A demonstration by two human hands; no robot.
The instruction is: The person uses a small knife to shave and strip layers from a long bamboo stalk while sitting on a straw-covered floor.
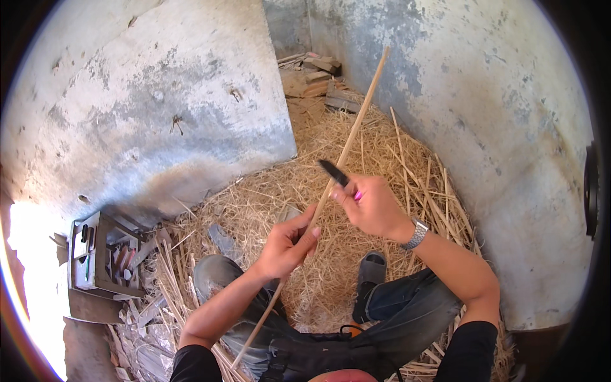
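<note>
A long pale bamboo strip (pixel 355 129) slants across the middle, from above my right hand down past my left knee. My left hand (pixel 289 243) is closed around it, thumb on top, at about its middle. In my right hand (pixel 373 205) I grip a knife (pixel 333 172) with a short black blade; a bit of pink shows between the fingers. The blade lies against or just over the strip, a little above my left hand; I cannot tell whether it touches. My right wrist wears a metal watch.
Thin shavings (pixel 318 274) cover the floor between my legs and around. Loose strips (pixel 433 197) lean along the right wall; more lie at my left. A small wooden box (pixel 95 254) with tools stands at the left wall. Bricks and wood pieces (pixel 321 67) sit in the far corner.
</note>
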